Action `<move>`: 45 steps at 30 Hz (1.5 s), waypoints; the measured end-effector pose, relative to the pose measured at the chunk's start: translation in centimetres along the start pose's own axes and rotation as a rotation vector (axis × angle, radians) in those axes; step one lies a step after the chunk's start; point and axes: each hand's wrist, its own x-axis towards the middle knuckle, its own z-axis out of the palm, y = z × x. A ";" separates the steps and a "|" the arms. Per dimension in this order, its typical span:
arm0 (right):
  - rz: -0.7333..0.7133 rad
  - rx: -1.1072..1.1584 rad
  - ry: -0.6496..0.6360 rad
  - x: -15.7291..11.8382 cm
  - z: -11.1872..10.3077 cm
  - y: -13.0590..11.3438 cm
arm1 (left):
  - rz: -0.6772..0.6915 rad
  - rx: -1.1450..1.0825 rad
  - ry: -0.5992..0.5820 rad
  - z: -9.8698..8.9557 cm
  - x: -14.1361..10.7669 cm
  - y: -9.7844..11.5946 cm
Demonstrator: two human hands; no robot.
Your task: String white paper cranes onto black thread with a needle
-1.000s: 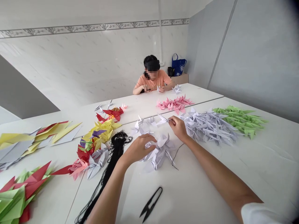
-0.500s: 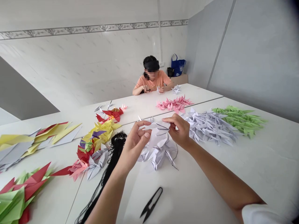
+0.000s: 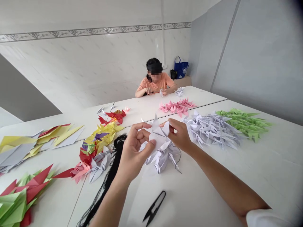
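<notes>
Both hands have lifted the white paper crane (image 3: 158, 134) higher off the heap, its pointed folds now standing up between them; the left hand (image 3: 134, 151) and right hand (image 3: 180, 135) are close together, pinching it from either side, and the folds hide part of the grip, so I can't make out each fingertip's exact hold. Directly below the grip lies a heap of white cranes (image 3: 163, 157), partly hidden by the hands; a black thread bundle (image 3: 115, 157) runs just left of the left wrist and is cut off by the bottom edge. Below the grip, thread snips (image 3: 154, 208) lie on the white table (image 3: 194, 195); right of it are pale lavender cranes (image 3: 213, 130) and green cranes (image 3: 246, 124); pink cranes (image 3: 177, 106) lie beyond. Left of the grip are yellow cranes (image 3: 104, 132) and red cranes (image 3: 113, 116). A co-worker (image 3: 155, 78) sits at the far table end, both hands at a small white crane (image 3: 161, 92); behind stand a tiled wall (image 3: 94, 63) and a blue tote bag (image 3: 181, 67). Distant small items blur.
</notes>
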 end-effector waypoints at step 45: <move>0.574 0.473 -0.184 1.2 -2.0 -2.4 | -0.103 0.050 0.089 -1.1 0.7 0.0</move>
